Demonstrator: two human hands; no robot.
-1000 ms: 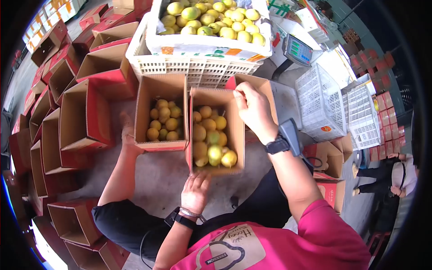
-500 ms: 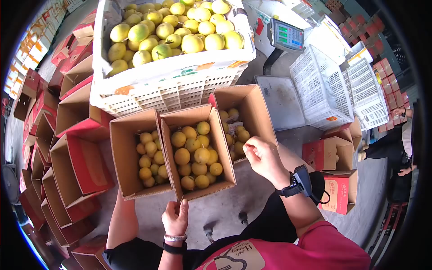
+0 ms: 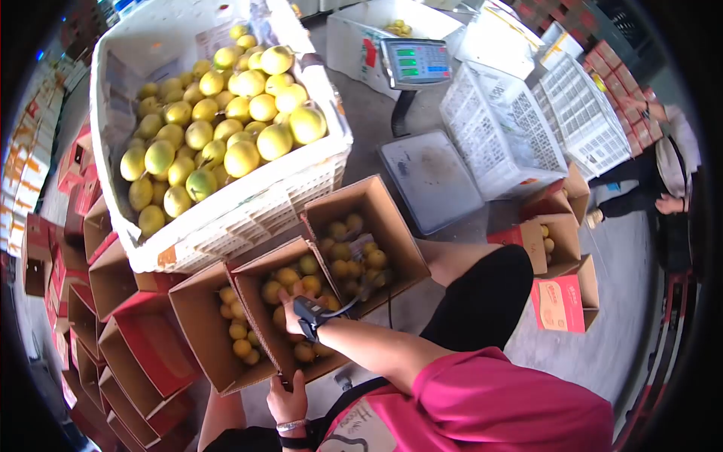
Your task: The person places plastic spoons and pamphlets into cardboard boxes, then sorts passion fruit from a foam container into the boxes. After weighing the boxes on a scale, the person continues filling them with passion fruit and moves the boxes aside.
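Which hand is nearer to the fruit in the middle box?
Right. The right hand is in among the fruit; the left hand is at the near edge of the middle box.

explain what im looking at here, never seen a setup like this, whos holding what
There is no robot: these are a person's bare hands. Every picture comes from one camera on their head, looking forward and down.

In front are three open cardboard boxes with yellowish fruit inside: left box, middle box and right box. The left hand is at the middle box's near corner. The right hand reaches in among its fruit; whether it grips one is unclear.

Beyond sit a big white tub of fruit and a scale.
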